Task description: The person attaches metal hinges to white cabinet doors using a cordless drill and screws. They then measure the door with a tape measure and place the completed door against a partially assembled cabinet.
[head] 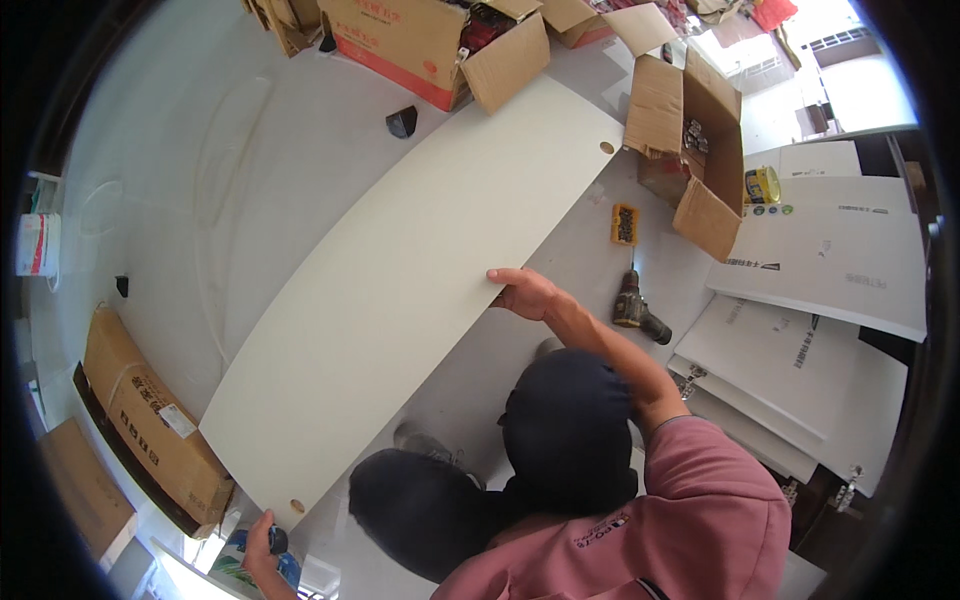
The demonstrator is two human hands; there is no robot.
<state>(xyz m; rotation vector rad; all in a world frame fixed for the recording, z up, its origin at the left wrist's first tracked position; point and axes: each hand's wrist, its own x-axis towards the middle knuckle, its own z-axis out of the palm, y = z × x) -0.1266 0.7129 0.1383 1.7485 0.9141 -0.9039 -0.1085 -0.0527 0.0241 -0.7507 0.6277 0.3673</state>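
Observation:
A long white panel (390,285) lies slantwise before me, with a round hole (607,148) near its far right corner and another (298,506) near its lower corner. My right hand (526,292) grips its near long edge, thumb on top and fingers underneath. At the lower end, my left hand (262,551) has a fingertip against the panel's edge. A small dark round object (277,540) sits at its fingers; whether it is held is not clear. Both my dark-clad knees (566,427) are bent below the panel.
A cordless drill (637,307) lies right of my right hand, near a yellow tray of screws (624,224). Open cardboard boxes (712,150) (397,45) stand beyond. White panels with hinges (795,367) are stacked at right. A flat cardboard package (150,420) lies at left.

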